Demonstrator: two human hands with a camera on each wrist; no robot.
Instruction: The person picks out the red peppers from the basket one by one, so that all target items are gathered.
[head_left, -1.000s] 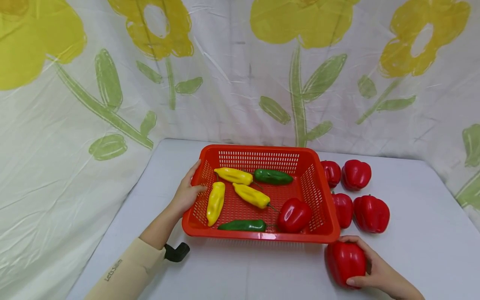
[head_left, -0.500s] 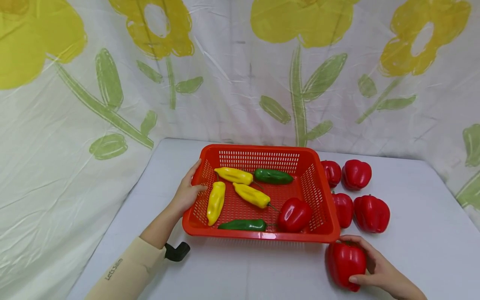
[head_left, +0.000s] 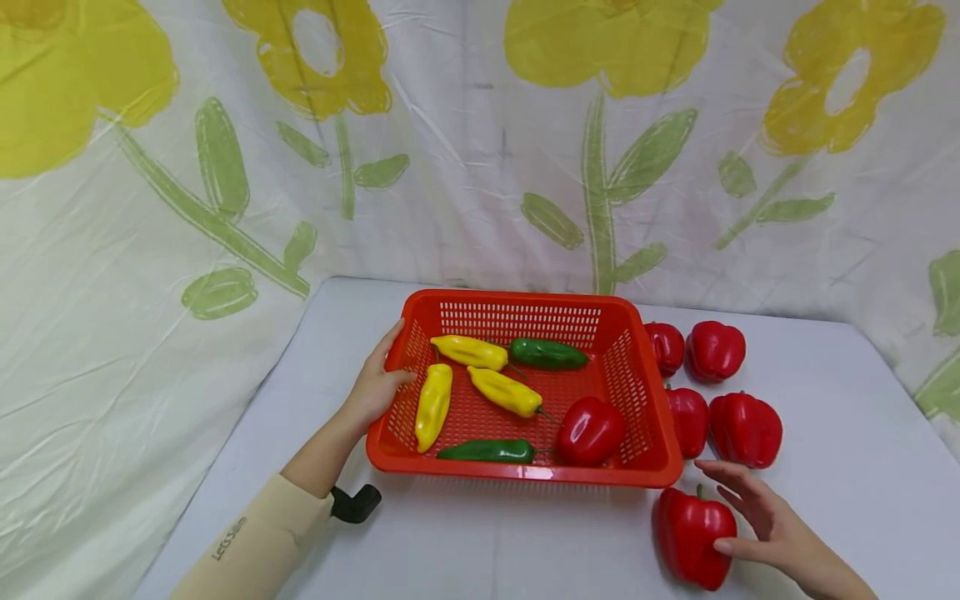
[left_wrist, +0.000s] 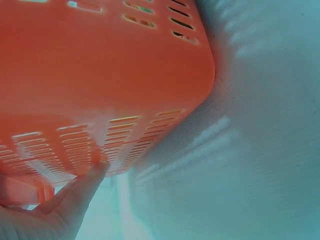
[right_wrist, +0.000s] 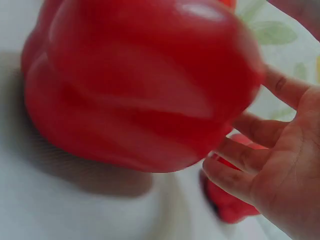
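My left hand grips the left rim of a red plastic basket, thumb over the edge; in the left wrist view its fingers lie along the slotted outer wall. Inside the basket are yellow peppers, green peppers and one red bell pepper. In front of the basket's right corner, another red bell pepper stands on the table, stem up. My right hand is spread beside that pepper, its thumb at the pepper's right side. Whether fingertips still touch it I cannot tell.
Several more red bell peppers sit right of the basket, the nearest ones close against its wall. A white cloth covers the table. Behind hangs a flower-print curtain. A black fitting sticks out by my left sleeve.
My right hand has loosened from the red bell pepper and drawn right, its fingers spreading. The pepper now stands on the table with its stem showing. My left hand and the basket stay put.
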